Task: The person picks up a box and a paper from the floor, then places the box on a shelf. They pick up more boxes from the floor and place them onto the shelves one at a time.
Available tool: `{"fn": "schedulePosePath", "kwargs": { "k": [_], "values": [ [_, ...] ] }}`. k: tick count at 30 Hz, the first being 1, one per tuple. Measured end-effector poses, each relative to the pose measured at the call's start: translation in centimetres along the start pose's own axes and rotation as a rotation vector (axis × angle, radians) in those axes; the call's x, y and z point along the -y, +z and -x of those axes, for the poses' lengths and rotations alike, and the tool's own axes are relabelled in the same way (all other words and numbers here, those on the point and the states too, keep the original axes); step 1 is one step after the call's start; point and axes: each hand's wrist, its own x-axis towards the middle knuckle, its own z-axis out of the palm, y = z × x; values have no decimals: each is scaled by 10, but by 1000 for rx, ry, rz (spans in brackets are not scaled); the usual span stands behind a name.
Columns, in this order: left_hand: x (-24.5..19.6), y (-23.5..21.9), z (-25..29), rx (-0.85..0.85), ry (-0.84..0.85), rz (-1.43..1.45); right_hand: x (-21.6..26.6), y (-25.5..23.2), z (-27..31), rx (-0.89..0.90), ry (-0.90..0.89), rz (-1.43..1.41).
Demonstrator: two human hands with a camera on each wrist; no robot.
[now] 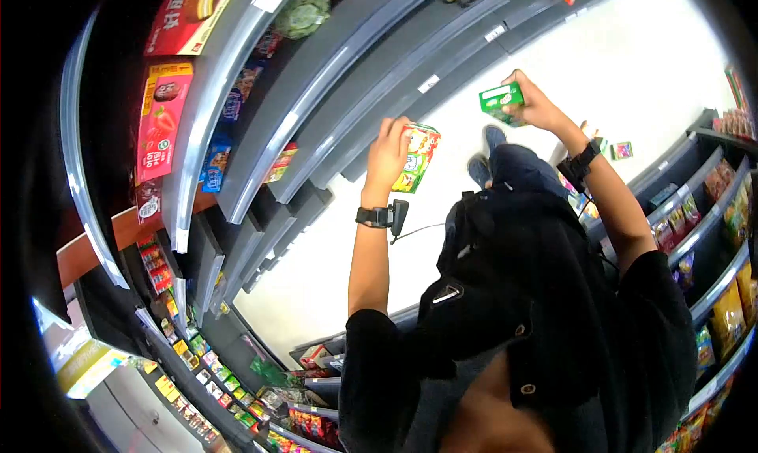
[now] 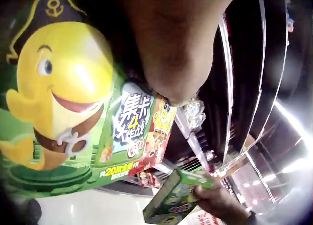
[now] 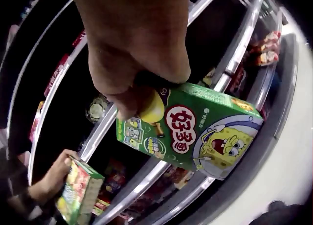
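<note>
In the head view my left hand (image 1: 385, 157) grips a snack box (image 1: 418, 159) with red, yellow and green printing. Close up in the left wrist view, that box (image 2: 63, 151) shows a yellow whale in a pirate hat. Out to the other side, my right hand (image 1: 538, 106) holds a green snack box (image 1: 505, 99) by its end. A yellow sponge cartoon figure and a red-and-white logo cover this green box (image 3: 210, 129) in the right wrist view. Both boxes are held up in front of the body, apart from each other.
Curved grey shelves (image 1: 316, 98) run along the left, with a pink box (image 1: 164, 125) and blue packets (image 1: 215, 165) on them. More shelves with bagged snacks (image 1: 728, 315) stand at the right. Between them lies pale floor (image 1: 316, 295), with a small packet (image 1: 622, 150) on it.
</note>
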Motion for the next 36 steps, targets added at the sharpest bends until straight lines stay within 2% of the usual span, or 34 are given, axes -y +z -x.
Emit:
{"fn": "schedulePosePath", "kwargs": {
  "k": [2,4,7,10,14,15,18,19,21,22,26,27,28,30,31,33,34,35,36],
  "values": [
    [18,1,-8,1,-4,-79,-7,14,-16,77,-48,-77],
    [31,-2,-17,34,-35,-90,-3,22,-27,99,79,-203],
    [49,-5,-36,103,-76,-77,-19,28,-39,83,62,-189],
    [62,-12,-45,113,-96,-127,-15,32,-40,-14,290,-569],
    [109,-21,-54,194,-76,-184,-24,44,-53,-89,327,-646],
    [111,-21,-54,207,-97,-191,-19,44,-49,-98,390,-667],
    [123,-24,-56,184,-19,-266,-34,54,-43,-159,432,-767],
    [131,-15,-60,194,-18,-327,-45,52,-38,-174,460,-848],
    [162,-22,-60,170,98,-459,-55,68,-37,-207,510,-994],
    [163,-25,-66,147,161,-523,-64,73,-34,-258,547,-1045],
    [192,-24,-74,69,156,-777,-104,103,-23,-446,609,-1242],
    [197,-26,-78,14,229,-759,-106,112,-20,-491,598,-1299],
    [203,-29,-77,42,164,-756,-106,125,-16,-531,592,-1358],
    [210,-40,-75,105,31,-745,-108,145,-11,-349,352,-1515],
    [210,-46,-78,163,-80,-701,-105,161,-6,-412,363,-1545],
    [268,-40,-82,75,-6,-316,-96,187,0,-543,368,-1585],
    [307,-30,-88,94,-26,-46,-91,202,2,-591,368,-1595],
    [347,-21,-93,109,-51,223,-92,217,3,-679,445,-1635],
    [345,-23,-92,121,-43,-38,-98,231,6,-684,437,-1642]
  ]
}}
